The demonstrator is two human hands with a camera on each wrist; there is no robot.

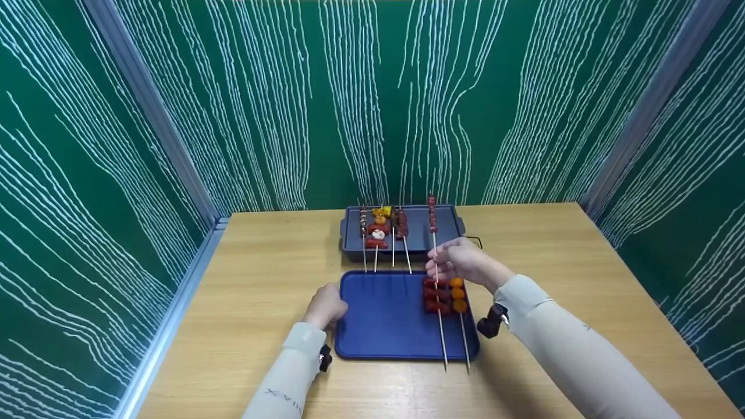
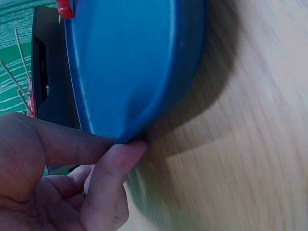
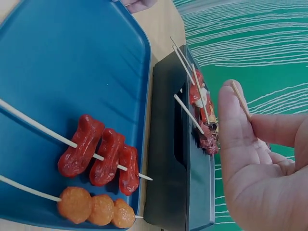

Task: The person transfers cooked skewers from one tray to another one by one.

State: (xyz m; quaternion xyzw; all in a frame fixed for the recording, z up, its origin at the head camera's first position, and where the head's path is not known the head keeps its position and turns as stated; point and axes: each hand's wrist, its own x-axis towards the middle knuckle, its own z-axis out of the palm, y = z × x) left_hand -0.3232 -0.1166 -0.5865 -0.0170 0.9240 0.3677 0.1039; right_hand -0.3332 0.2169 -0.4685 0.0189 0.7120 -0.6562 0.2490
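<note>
The meat skewer [image 1: 432, 215], a row of small, dark red, glossy pieces threaded on the far end of a long pale stick, reaches forward from the right hand [image 1: 460, 260], whose thumb and fingers pinch the bare stick; its meat end is over the grill pan [image 1: 418, 234] beyond that hand, though whether it touches the pan I cannot tell. The left hand [image 1: 327, 305] grips the rim of the blue tray [image 1: 381, 320] between thumb and finger. Just below the right hand, a red sausage skewer [image 1: 430, 305] and an orange ball skewer [image 1: 458, 293] lie side by side on the tray. Forward of and between the hands, four other skewers [image 1: 377, 234] rest on the pan, their sticks jutting back toward the tray
</note>
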